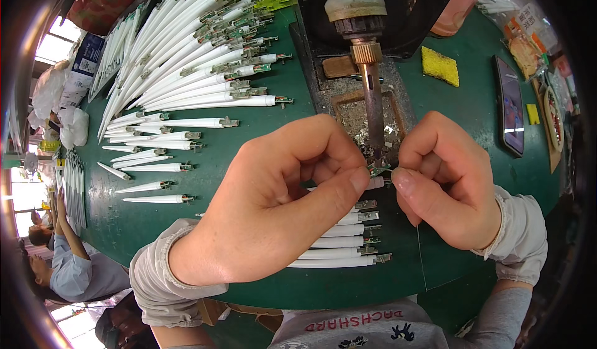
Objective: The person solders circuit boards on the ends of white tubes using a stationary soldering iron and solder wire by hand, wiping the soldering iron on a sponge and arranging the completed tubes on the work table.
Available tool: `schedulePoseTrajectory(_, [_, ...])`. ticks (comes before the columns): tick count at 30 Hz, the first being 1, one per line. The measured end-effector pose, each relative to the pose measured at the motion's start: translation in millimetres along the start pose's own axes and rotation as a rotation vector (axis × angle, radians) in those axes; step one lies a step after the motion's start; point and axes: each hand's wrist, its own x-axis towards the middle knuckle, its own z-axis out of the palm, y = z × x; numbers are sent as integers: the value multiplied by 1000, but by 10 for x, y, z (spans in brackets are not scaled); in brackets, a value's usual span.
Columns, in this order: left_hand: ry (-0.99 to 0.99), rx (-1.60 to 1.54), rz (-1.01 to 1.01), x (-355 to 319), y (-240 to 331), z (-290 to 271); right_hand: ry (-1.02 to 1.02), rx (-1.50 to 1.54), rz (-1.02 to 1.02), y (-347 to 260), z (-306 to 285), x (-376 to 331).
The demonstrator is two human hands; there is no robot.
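A soldering iron [372,100] points straight down from above, its tip between my two hands. My left hand [286,206] is closed in a pinch at a small green circuit board [377,167] right below the tip. The fingers cover most of the board. Close beside it, my right hand [449,184] pinches a thin wire [421,256], which hangs down past the table's near edge. Beneath my left hand lie several white tapered sticks [342,242] with metal-ended tips, partly hidden by the hand.
A large fan of white sticks [186,69] covers the table's far left. Behind the iron's tip is a wooden tray [339,103] with solder scraps. A yellow sponge [440,67] and a phone [510,106] lie to the right. Other people [81,268] sit at the far left.
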Motion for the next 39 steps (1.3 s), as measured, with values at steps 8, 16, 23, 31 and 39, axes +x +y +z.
schedulePoseTrajectory(8, [16, -52, 10, 7, 3, 18, 46, -21, -102, 17, 23, 13])
schedulePoseTrajectory(16, [12, -54, -36, -4, 1, -32, 24, -18, -124, 35, -1, 13])
schedulePoseTrajectory(23, [15, -88, -32, 31, -13, -27, 18, -23, -124, 67, 10, 40])
schedulePoseTrajectory(31, [27, -112, 13, 38, -9, -4, 9, 15, -131, 74, 24, 51])
schedulePoseTrajectory(39, [29, -147, -93, 20, -6, -75, 42, 62, -187, 136, 23, 65])
